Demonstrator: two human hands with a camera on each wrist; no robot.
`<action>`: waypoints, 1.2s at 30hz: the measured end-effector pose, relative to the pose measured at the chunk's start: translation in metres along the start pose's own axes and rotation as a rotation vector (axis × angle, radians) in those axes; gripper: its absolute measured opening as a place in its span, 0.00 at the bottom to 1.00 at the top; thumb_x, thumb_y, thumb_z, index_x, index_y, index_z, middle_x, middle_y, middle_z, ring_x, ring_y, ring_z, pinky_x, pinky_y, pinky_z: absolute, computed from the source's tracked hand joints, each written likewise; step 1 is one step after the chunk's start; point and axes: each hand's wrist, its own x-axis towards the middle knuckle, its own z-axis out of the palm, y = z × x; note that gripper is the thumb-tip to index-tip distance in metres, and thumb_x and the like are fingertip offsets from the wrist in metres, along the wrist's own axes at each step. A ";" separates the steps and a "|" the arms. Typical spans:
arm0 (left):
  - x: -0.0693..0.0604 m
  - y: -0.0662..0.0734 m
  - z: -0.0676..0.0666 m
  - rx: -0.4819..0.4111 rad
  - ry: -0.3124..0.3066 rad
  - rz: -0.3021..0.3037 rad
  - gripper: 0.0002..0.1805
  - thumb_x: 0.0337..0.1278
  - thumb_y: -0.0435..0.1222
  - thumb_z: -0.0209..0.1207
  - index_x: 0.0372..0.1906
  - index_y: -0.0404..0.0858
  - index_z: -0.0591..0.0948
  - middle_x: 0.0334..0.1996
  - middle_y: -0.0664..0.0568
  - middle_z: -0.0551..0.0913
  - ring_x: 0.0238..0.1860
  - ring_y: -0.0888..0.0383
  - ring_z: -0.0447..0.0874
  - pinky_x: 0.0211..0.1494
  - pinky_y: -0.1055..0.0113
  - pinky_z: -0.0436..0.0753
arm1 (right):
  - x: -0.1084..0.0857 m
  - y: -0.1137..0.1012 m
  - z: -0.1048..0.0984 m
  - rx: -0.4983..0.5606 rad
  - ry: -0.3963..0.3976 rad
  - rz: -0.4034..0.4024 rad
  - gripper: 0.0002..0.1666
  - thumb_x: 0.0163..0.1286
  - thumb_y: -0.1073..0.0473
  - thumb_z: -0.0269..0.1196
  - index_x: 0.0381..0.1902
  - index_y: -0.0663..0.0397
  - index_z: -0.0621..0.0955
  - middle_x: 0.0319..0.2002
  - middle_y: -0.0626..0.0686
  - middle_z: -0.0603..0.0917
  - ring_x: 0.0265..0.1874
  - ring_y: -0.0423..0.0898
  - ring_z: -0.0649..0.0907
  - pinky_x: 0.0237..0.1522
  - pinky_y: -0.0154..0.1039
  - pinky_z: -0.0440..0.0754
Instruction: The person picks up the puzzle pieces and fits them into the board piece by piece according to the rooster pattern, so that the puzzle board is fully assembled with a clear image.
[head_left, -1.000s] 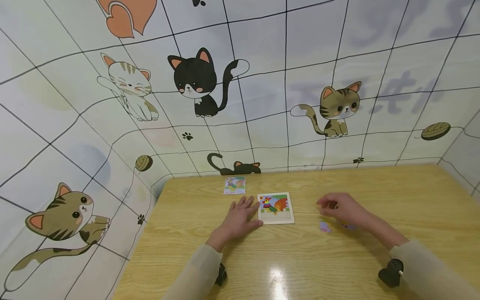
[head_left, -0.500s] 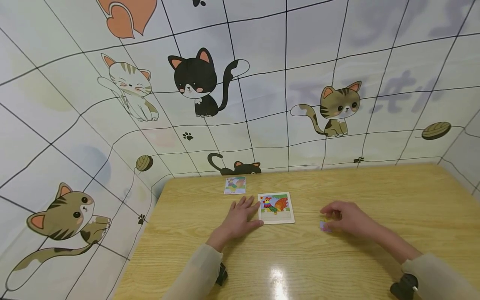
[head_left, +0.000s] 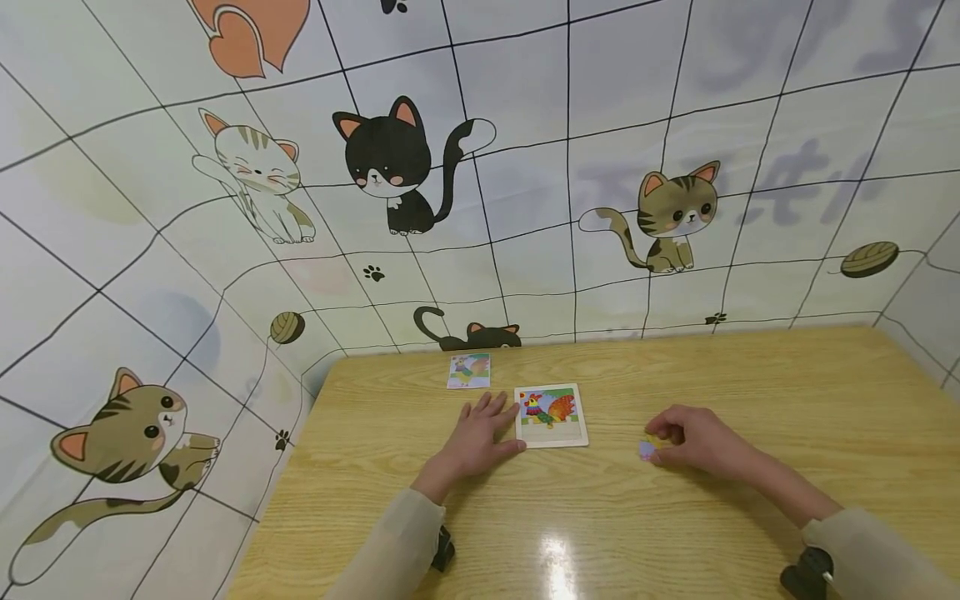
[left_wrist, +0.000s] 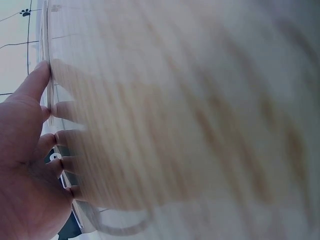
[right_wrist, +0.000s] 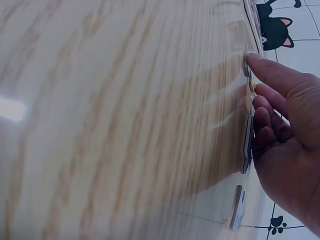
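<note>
A square jigsaw board (head_left: 562, 438) with a colourful rooster picture lies on the table; a bare strip shows along its near side. My left hand (head_left: 478, 435) rests flat beside it, fingers spread, thumb and fingertips at its left edge. To the right of the board, my right hand (head_left: 701, 442) pinches a small lilac and yellow puzzle piece (head_left: 647, 451) between thumb and curled fingers, down at the tabletop. In the right wrist view the thumb presses on that piece's edge, and another puzzle piece (right_wrist: 248, 145) lies under the palm.
A square picture card (head_left: 469, 372) of the rooster lies at the back left, near the wall. One more puzzle piece (right_wrist: 237, 207) shows low in the right wrist view. The wooden table (head_left: 600, 517) meets a wall (head_left: 525, 183) printed with cartoon cats.
My right hand has moved a little to the right and nearer me, and its thumb and fingers have closed on the lilac piece. The left hand and board stay put.
</note>
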 end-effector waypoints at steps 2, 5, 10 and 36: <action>0.000 0.000 0.001 0.002 -0.001 -0.001 0.38 0.72 0.54 0.59 0.78 0.41 0.67 0.79 0.42 0.58 0.80 0.38 0.48 0.76 0.34 0.49 | 0.000 0.001 0.000 -0.002 -0.001 -0.003 0.22 0.60 0.56 0.77 0.48 0.61 0.85 0.37 0.46 0.80 0.34 0.39 0.74 0.33 0.35 0.75; 0.001 -0.001 0.002 0.007 -0.001 -0.001 0.37 0.72 0.54 0.58 0.78 0.41 0.67 0.79 0.42 0.58 0.80 0.38 0.48 0.76 0.34 0.49 | 0.000 0.001 0.001 0.000 -0.004 0.001 0.21 0.60 0.56 0.77 0.47 0.60 0.85 0.37 0.46 0.80 0.34 0.40 0.74 0.34 0.35 0.76; 0.000 -0.002 0.002 0.011 -0.001 0.003 0.38 0.72 0.54 0.58 0.78 0.41 0.67 0.79 0.41 0.58 0.80 0.38 0.48 0.76 0.34 0.49 | 0.002 0.001 0.001 0.010 -0.011 0.011 0.20 0.60 0.56 0.78 0.45 0.58 0.84 0.36 0.47 0.79 0.33 0.40 0.74 0.33 0.36 0.75; 0.000 -0.002 0.000 0.013 -0.019 -0.011 0.38 0.72 0.56 0.57 0.79 0.43 0.66 0.80 0.43 0.55 0.81 0.39 0.46 0.77 0.36 0.48 | 0.061 -0.051 0.035 0.173 0.047 -0.050 0.08 0.65 0.69 0.71 0.41 0.60 0.83 0.32 0.47 0.84 0.33 0.44 0.82 0.34 0.36 0.81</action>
